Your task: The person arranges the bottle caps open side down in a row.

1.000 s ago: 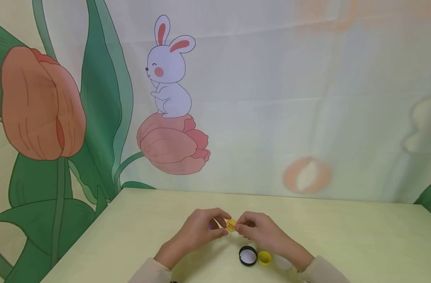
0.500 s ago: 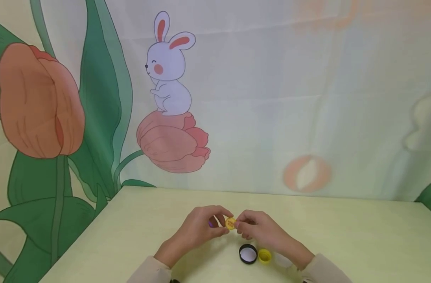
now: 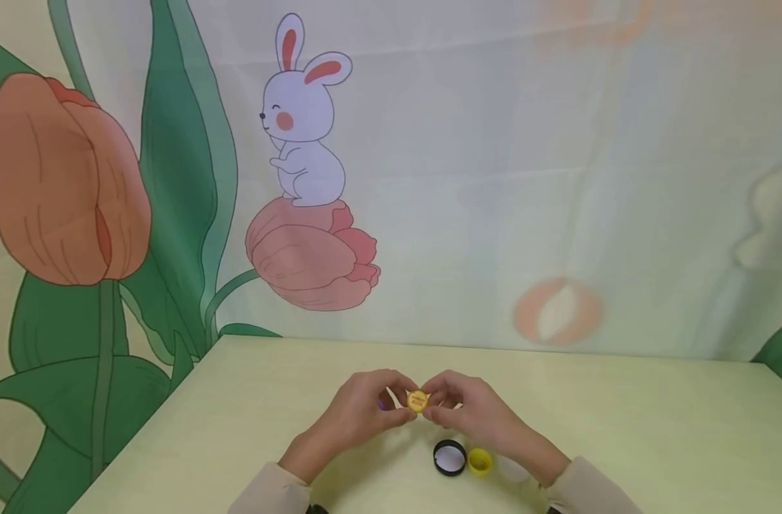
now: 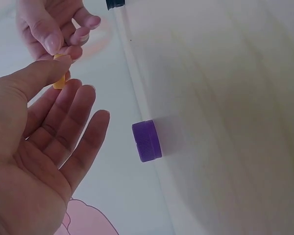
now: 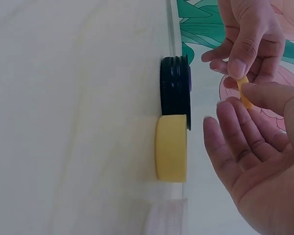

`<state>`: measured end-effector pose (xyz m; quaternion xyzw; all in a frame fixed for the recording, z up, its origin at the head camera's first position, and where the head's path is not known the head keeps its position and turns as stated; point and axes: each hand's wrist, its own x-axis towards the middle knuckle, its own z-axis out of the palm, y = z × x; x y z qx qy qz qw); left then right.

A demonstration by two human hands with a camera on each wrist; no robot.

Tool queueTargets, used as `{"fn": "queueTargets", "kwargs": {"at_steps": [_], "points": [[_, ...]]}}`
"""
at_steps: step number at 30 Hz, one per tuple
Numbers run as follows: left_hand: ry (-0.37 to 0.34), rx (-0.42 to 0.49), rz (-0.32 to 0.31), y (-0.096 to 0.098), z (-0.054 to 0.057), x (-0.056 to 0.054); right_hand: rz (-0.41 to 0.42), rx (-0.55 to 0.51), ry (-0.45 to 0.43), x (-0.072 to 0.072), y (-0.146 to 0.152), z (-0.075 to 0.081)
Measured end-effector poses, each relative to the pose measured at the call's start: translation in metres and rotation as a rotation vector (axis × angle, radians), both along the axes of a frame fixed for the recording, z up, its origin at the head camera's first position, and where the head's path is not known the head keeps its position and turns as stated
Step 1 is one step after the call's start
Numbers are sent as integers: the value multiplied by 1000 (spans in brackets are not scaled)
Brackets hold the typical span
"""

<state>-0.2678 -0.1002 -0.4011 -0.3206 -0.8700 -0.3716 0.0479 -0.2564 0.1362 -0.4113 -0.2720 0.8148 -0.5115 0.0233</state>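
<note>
Between my two hands, raised over the table, is a small round yellow bottle cap (image 3: 418,401) with printed lettering on its face. My left hand (image 3: 367,407) pinches its left edge with thumb and forefinger; my right hand (image 3: 474,408) pinches the right edge the same way. From the left wrist, the yellow cap (image 4: 60,73) appears edge-on, and the other fingers of the left hand (image 4: 44,142) are loosely extended. In the right wrist view the right hand (image 5: 264,161) also keeps its remaining fingers extended. A purple cap (image 4: 147,141) sits beyond the left hand, mostly hidden in the head view.
Below the right hand, a black lid (image 3: 450,458) with a white inside stands beside a larger yellow cap (image 3: 480,462). A pale translucent lid (image 3: 513,469) is partly covered by the right forearm. Behind the pale table (image 3: 237,400) hangs a printed backdrop (image 3: 461,214).
My right fingers have shifted from bunched at the cap's right side to a wider pinch at its edge. The lettering has turned slightly. The left hand has hardly moved; the head view tilts down a little.
</note>
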Motion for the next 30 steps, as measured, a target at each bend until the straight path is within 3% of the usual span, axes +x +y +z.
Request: {"fn": "queueTargets", "kwargs": {"at_steps": [15, 30], "points": [[-13, 56, 11, 1, 3, -1, -73, -3, 44, -3, -5, -1], [-41, -7, 33, -2, 5, -18, -94, 64, 53, -19, -12, 2]]}}
